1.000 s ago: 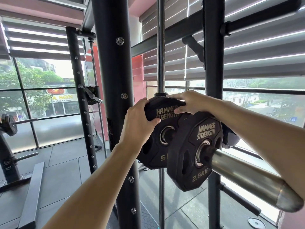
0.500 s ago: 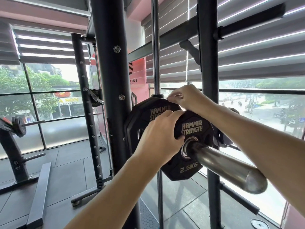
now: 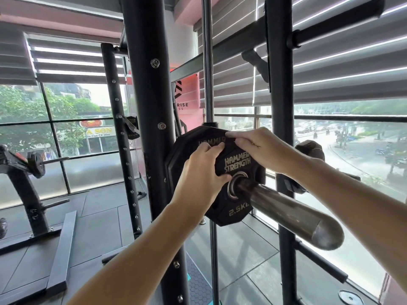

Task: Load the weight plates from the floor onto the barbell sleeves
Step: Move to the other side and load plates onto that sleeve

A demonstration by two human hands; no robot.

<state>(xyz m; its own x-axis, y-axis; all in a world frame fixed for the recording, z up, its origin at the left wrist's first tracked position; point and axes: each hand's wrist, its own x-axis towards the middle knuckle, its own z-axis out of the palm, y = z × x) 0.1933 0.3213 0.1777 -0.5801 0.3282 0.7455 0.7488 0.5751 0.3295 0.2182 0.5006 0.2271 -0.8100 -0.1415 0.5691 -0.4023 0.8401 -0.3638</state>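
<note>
A steel barbell sleeve (image 3: 286, 208) points toward me from the rack. Two black Hammer Strength plates sit on it. The larger plate (image 3: 176, 164) is farther in, close to the black upright. The 2.5 kg plate (image 3: 236, 164) lies flat against its front. My left hand (image 3: 200, 175) holds the 2.5 kg plate's left edge, thumb beside the hub and fingertips at the upper left. My right hand (image 3: 262, 148) curls over the same plate's top edge, its fingertips reaching the larger plate.
A black rack upright (image 3: 149, 106) stands just left of the plates, a chrome guide rod (image 3: 208, 62) behind them, and another upright (image 3: 279, 84) to the right. A small metal disc (image 3: 350, 297) lies on the floor at bottom right. Another loaded bar (image 3: 36, 164) sits far left.
Both plates have slid inward along the sleeve and now sit together. My left hand moved from the larger plate to the 2.5 kg plate; my right hand stayed on top.
</note>
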